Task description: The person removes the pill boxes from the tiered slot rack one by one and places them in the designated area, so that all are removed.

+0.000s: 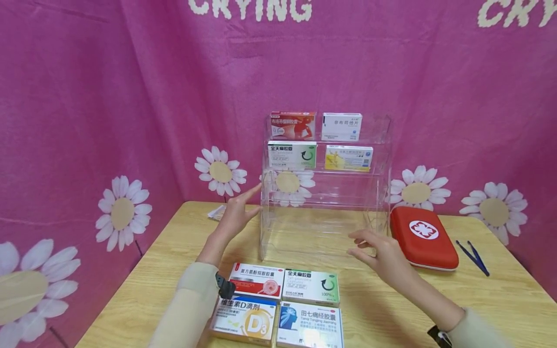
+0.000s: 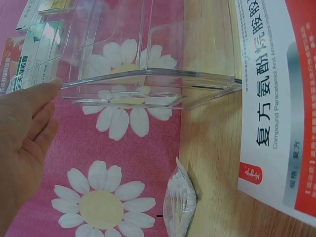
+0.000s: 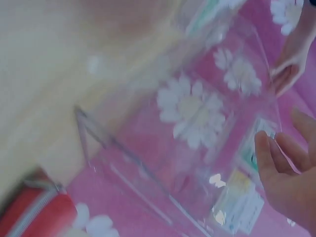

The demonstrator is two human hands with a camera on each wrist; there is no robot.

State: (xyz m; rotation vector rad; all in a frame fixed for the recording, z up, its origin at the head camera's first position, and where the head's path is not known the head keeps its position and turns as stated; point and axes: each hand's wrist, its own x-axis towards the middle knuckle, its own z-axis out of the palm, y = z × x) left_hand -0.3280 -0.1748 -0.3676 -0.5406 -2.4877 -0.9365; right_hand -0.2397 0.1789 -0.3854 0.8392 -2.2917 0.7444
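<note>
A clear acrylic tiered rack (image 1: pixel 324 212) stands on the table. Its top two tiers hold a red box (image 1: pixel 293 126), a white box (image 1: pixel 341 127), a green-and-white box (image 1: pixel 290 155) and a yellow-and-white box (image 1: pixel 349 158). My left hand (image 1: pixel 235 215), fingers extended, has its fingertips at the rack's left side edge. In front of the lower right tiers hovers my right hand (image 1: pixel 383 253), fingers loosely bent with nothing between them. Below the rack lie a red-and-white medicine box (image 1: pixel 257 280), a green-and-white one (image 1: pixel 311 286), a vitamin D box (image 1: pixel 244 320) and a blue-and-white box (image 1: pixel 310 325).
Right of the rack sits a red first-aid case (image 1: pixel 435 244), with blue tweezers (image 1: pixel 474 258) beyond it. A small pack of cotton swabs (image 2: pixel 178 202) lies behind the left hand. A pink daisy-print cloth (image 1: pixel 174 96) hangs around the table (image 1: pixel 143 295).
</note>
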